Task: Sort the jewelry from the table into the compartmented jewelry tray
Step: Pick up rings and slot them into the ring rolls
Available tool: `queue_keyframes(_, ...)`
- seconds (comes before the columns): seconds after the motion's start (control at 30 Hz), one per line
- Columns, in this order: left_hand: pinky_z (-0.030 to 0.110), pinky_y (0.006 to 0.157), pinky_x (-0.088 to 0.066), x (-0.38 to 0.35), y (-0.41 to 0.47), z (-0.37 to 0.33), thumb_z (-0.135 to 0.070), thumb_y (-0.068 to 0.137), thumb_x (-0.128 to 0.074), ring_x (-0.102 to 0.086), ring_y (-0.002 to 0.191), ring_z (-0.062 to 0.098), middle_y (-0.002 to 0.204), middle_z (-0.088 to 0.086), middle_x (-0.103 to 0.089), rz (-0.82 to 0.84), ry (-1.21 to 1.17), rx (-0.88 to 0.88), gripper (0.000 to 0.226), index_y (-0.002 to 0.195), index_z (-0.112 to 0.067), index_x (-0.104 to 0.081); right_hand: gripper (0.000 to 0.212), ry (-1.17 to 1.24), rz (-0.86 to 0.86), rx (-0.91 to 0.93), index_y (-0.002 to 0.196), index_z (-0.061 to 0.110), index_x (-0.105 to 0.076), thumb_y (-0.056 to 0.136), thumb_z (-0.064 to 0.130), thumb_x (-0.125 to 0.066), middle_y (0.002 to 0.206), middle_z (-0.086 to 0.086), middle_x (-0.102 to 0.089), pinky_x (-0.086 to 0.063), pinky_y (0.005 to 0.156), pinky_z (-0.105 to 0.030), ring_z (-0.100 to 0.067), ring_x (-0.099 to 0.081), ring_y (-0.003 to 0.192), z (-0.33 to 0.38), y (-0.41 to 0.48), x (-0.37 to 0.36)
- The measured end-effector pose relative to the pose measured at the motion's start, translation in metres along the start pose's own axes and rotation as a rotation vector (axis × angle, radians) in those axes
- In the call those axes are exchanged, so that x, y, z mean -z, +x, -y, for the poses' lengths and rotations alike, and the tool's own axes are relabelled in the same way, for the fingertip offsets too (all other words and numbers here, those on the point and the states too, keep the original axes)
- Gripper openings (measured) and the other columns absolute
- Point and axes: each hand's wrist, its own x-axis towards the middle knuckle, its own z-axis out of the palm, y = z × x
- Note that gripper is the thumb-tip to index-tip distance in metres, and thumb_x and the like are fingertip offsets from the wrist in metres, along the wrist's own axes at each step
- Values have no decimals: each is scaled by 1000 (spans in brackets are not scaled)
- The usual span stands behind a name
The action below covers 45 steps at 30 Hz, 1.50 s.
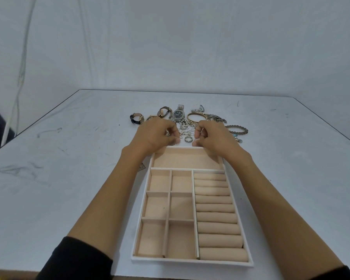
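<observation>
- Head view, nearest first: black sleeves (79,259) at the bottom edge, both forearms reaching forward over the scuffed white table (69,158).
- The beige velvet-lined jewelry tray with a white rim (192,263) lies flat between the forearms. It has six square cells on the left, padded ring rolls (216,209) on the right and one long cell (186,158) at the far end. We see no piece in it, so we judge the sorting is at its very start.
- Left hand (160,134) is just past the tray's far-left corner, fingers curled, thumb and forefinger pinching a small silver ring (167,132).
- Right hand (212,136) is over the far-right corner, fingers curled in. We cannot tell whether it holds anything.
- Between the hands, on the table: a patterned silver band ring (189,139), and just beyond it a loose cluster of small rings (185,128).
- Farther back, in a row: black-strap watch (136,118), brown-strap watch (164,112), steel watch with dark dial (178,114), gold bangle (196,117), metal link bracelet (215,117). A bronze beaded bracelet (237,130) lies off to the right.
- Step, as we judge it: picking rings from the pile.
- Next move calls for carrying the pinched ring back over the rolls and pressing it edge-on into a slot between two of them. The ring is small and likely slippery, so the pinch must stay firm.
</observation>
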Motion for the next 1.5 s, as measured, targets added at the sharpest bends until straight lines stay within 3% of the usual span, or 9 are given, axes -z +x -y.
queue_keyframes(0.13,30,68,-45,7,-6,-9,-35,79,-73,-58,78,8,75,-14,-65,-87,-54,22,5,80,-31,-69,21,83,-88,47,72,16,-61,72,4,-79,69,-7,-67,-48,64,-27,-14,-57,57,6,-4,9)
queue_keyframes(0.23,36,75,-49,15,-18,-21,-37,78,-73,-60,75,9,67,-21,-64,-164,-173,11,7,76,-34,-67,17,367,-162,50,74,7,-64,71,1,-80,60,-6,-63,-45,46,-20,-16,-58,48,14,-19,27)
queue_keyframes(0.37,39,78,-51,17,-38,-33,-41,75,-71,-58,73,5,72,-22,-66,-207,-291,-31,8,78,-34,-68,16,609,-86,71,76,0,-65,71,-3,-80,61,-8,-61,-51,44,-29,-22,-61,49,17,-51,43)
queue_keyframes(0.6,36,77,-52,11,-63,-49,-41,72,-67,-58,75,2,76,-22,-67,-211,-291,-28,2,73,-39,-67,18,476,64,43,71,9,-69,64,9,-86,67,1,-63,-38,57,-16,-12,-48,60,11,-90,46)
queue_keyframes(0.9,27,70,-46,5,-82,-62,-30,80,-70,-54,81,-1,75,-17,-64,-208,-182,-46,8,76,-35,-67,17,416,44,7,70,10,-72,62,11,-87,55,13,-60,-27,47,-10,-3,-35,44,8,-110,46)
queue_keyframes(1.0,23,69,-42,6,-83,-61,-30,82,-70,-51,83,0,74,-18,-62,-212,-158,-44,7,78,-35,-67,16,368,69,29,69,11,-72,63,12,-87,51,16,-58,-28,48,-11,-3,-38,43,9,-113,47)
queue_keyframes(1.17,18,70,-39,7,-84,-61,-31,82,-70,-51,85,0,72,-22,-59,-234,-144,-44,4,79,-35,-68,14,361,110,33,68,18,-74,63,19,-87,72,-2,-68,-32,55,-14,-3,-36,52,7,-115,50)
queue_keyframes(1.27,23,71,-42,7,-85,-62,-31,82,-70,-52,85,1,72,-22,-59,-232,-141,-48,4,80,-34,-68,6,414,102,34,72,17,-76,71,17,-82,76,-1,-70,-35,61,-22,-19,-39,63,5,-117,54)
queue_keyframes(1.5,21,71,-41,8,-85,-62,-31,83,-69,-52,86,2,74,-21,-61,-221,-145,-64,5,80,-34,-68,3,421,109,13,79,15,-77,76,16,-78,80,1,-74,-38,60,-14,-17,-45,65,1,-118,56)
